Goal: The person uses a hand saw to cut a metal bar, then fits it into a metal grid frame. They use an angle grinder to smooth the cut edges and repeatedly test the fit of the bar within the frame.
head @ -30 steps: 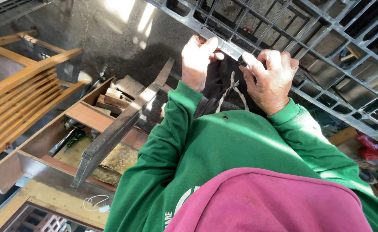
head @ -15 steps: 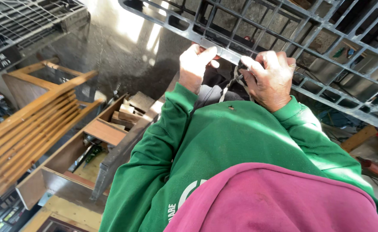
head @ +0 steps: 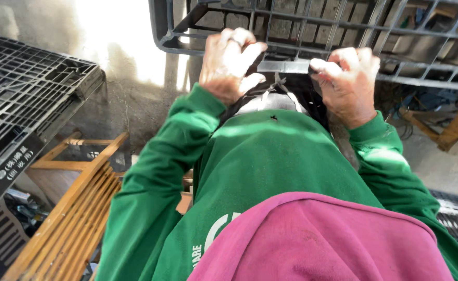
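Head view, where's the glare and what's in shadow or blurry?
Head view: sun blows out the wall at upper left and lights both hands, left hand and right hand; the dark cloth between them sits in shadow; the pink fabric nearest the camera looks soft.

The grey plastic pallet (head: 312, 36) was tipped up on edge, open grid facing out, with a pale bar (head: 286, 66) running along its lower rail.
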